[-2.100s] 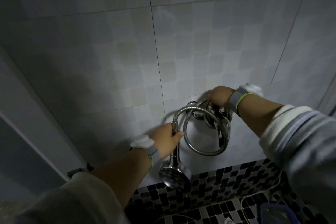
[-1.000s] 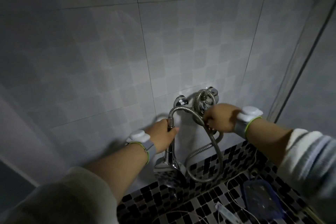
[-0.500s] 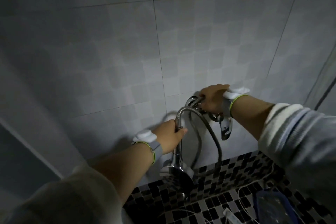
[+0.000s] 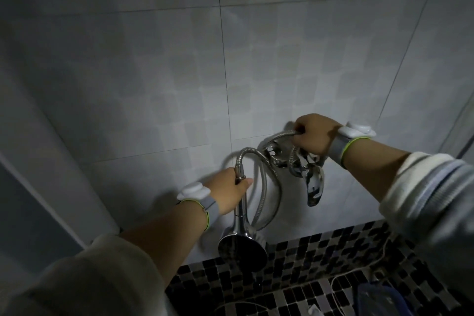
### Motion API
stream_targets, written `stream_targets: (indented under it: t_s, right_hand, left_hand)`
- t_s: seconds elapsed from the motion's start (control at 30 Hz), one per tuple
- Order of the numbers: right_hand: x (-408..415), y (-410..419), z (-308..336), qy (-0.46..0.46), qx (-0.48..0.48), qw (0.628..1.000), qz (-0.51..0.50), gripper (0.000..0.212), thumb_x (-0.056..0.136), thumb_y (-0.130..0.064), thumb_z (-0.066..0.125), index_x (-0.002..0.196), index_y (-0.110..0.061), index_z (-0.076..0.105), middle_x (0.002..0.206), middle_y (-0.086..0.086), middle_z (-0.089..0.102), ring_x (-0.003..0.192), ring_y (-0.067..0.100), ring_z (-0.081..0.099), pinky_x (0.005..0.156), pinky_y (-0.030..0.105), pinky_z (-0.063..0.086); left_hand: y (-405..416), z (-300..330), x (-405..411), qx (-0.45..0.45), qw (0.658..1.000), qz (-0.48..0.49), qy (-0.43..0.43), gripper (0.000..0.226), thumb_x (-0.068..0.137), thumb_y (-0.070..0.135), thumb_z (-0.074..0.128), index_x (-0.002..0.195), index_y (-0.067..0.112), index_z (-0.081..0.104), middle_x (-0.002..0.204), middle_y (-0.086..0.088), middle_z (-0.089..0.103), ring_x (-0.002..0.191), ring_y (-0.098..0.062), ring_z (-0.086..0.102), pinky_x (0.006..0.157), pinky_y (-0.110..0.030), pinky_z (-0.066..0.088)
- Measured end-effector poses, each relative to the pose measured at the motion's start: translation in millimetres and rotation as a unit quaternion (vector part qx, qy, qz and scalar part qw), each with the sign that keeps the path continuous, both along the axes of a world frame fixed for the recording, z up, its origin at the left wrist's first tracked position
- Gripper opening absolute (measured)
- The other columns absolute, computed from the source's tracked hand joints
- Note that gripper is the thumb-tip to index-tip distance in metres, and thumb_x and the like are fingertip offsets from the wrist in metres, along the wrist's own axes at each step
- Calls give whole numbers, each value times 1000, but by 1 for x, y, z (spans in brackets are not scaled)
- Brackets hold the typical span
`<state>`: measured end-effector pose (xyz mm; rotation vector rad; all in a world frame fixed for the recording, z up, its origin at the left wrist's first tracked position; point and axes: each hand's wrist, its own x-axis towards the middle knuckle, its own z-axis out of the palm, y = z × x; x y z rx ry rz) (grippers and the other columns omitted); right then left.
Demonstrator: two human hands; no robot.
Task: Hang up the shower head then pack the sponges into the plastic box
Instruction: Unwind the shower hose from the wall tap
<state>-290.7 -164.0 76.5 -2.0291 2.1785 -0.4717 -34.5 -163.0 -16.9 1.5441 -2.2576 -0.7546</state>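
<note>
At centre frame our left hand grips the shower head by its slick, rigid chrome handle, dish hanging down. Our right hand clenches the springy metal hose above the tap (the neck gives the surest grip).

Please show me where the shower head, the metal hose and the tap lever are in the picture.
shower head [image 4: 242, 253]: head view, on its round face.
metal hose [image 4: 278, 196]: head view, on the hanging loop.
tap lever [image 4: 315, 186]: head view, on the shiny blade.
</note>
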Motion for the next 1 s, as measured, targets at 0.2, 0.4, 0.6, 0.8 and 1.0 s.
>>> stream_targets:
  t_s: [0.2,0.4,0.6,0.8,1.0]
  right_hand:
    - [-5,33,-23,3,-84,996,5,19,77,-45,66,89,-35,56,93,-5,52,82,19,56,75,35,50]
    - [-1,61,-54,3,-33,998,-51,20,82,-42,68,88,-31,52,92,-2,60,76,22,58,63,29,40]
    - [9,86,-86,16,38,997,-71,25,88,-51,61,88,-26,60,88,-4,69,77,21,63,63,31,46]
    - [28,103,-105,77,-44,995,-47,17,92,-42,52,104,-31,55,110,-4,60,87,25,64,68,34,51]
    - [67,107,-128,158,-33,978,128,25,90,-35,52,114,-26,49,112,2,55,95,30,61,74,41,52]
  left_hand:
    - [-4,-3,0,4,1000,-8,-5,38,90,60,45,81,24,50,76,-4,69,67,-26,70,74,-47,58]
    - [-3,-6,4,7,999,-29,-12,44,82,69,42,81,26,50,77,-4,68,67,-26,70,71,-48,61]
    - [3,-10,13,25,997,-64,-19,44,83,66,42,78,23,50,78,-10,70,70,-29,71,72,-50,61]
    - [10,-15,24,54,995,-77,-13,40,91,57,46,76,20,50,67,-5,61,73,-35,72,71,-51,62]
    - [12,-21,30,76,994,-74,-12,41,93,53,48,81,15,55,71,-9,65,70,-31,73,72,-49,62]
